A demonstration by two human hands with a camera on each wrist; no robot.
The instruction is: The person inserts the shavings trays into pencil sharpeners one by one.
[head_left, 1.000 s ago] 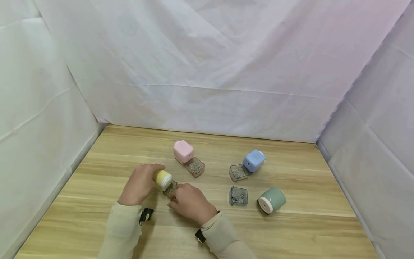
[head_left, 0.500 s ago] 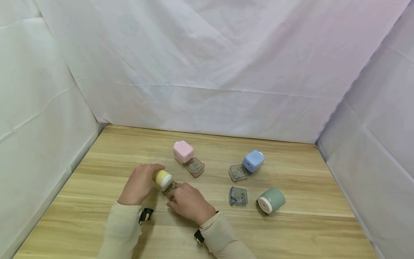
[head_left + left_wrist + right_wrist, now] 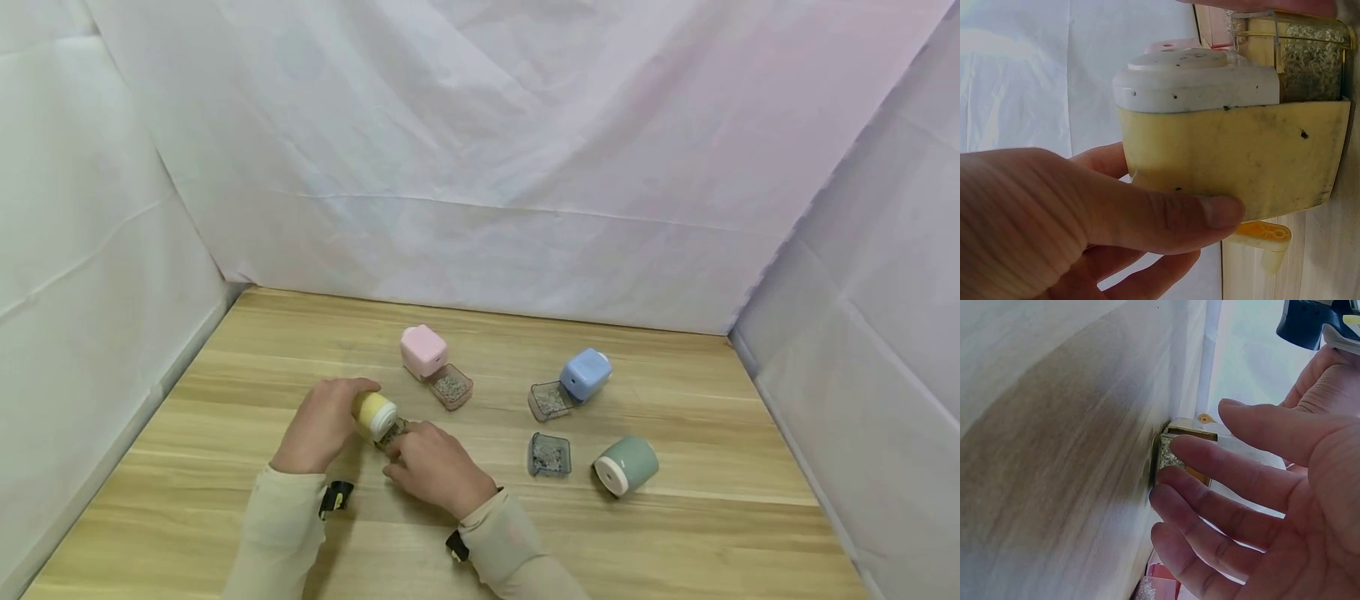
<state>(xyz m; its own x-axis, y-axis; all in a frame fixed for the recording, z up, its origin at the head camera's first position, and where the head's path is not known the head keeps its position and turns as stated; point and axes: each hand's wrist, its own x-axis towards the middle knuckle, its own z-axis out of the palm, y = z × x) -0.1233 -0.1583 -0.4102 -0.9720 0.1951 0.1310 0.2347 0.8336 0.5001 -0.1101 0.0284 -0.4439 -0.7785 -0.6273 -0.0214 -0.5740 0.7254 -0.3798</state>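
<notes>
As my left hand (image 3: 318, 427) grips the yellow sharpener (image 3: 1229, 147), probably light, stiff, best held mid-body, my right hand (image 3: 438, 471), fingers loose, sits alongside.

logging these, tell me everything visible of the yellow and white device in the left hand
The yellow and white device looks like plastic, darkly speckled. What seems its yellow crank is opposite the white face, turned rightward in the head view. A clear yellowish drawer of pale bits juts below that face. The left hand grips its body, on or just above the wooden table; contact by the right hand is unclear.
</notes>
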